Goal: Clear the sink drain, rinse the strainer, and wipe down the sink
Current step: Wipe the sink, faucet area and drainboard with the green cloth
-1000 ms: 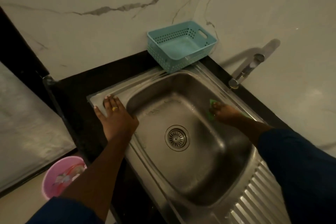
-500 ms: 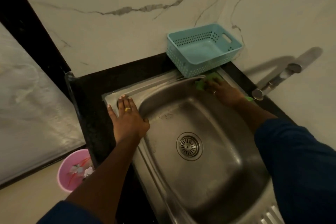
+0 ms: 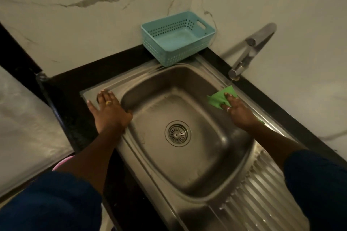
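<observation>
Stainless-steel rectangular sink (image 3: 187, 165), set in a black counter (image 3: 75, 84): we find its basin dull and streaked, with the round perforated metal strainer (image 3: 177, 133) seated in the central drain. We note the right hand (image 3: 239, 111) pressing a green cloth (image 3: 219, 98) with straight fingers onto the sink's right rim. The left hand (image 3: 110, 111) rests flat, fingers extended, on the left rim.

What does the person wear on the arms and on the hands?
A dark blue left sleeve and a dark blue right sleeve end near the elbows; the forearms are bare. The left hand bears a gold-coloured ring, the right hand a pale ring.
</observation>
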